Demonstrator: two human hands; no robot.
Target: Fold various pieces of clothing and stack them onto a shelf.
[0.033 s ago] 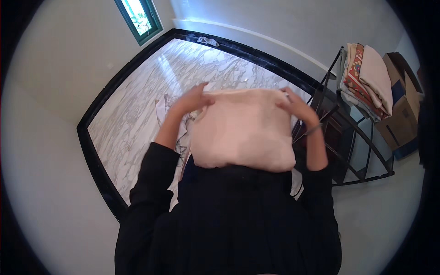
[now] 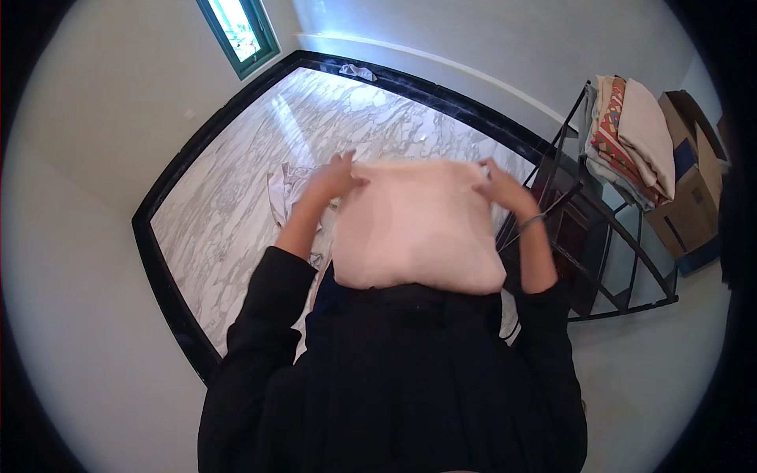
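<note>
Nothing is seen to have moved since the earlier frame: both hands are kept at the far corners of the pale pink cloth, which is held flat in front of the person's chest, above the near part of the marble table. The left hand is closed on the cloth's far left corner, fingers curled over the edge. The right hand is clamped in the same way on the far right corner, and a thin bracelet is worn at its wrist. The cloth's near edge is laid against the black garment worn by the person. Just left of the cloth, crumpled white fabric is seen lying on the marble, partly hidden behind the left forearm. A small grey rag is left at the table's far edge. To the right, folded textiles are stacked on a black metal rack, and a cardboard box is set just beyond it.
</note>
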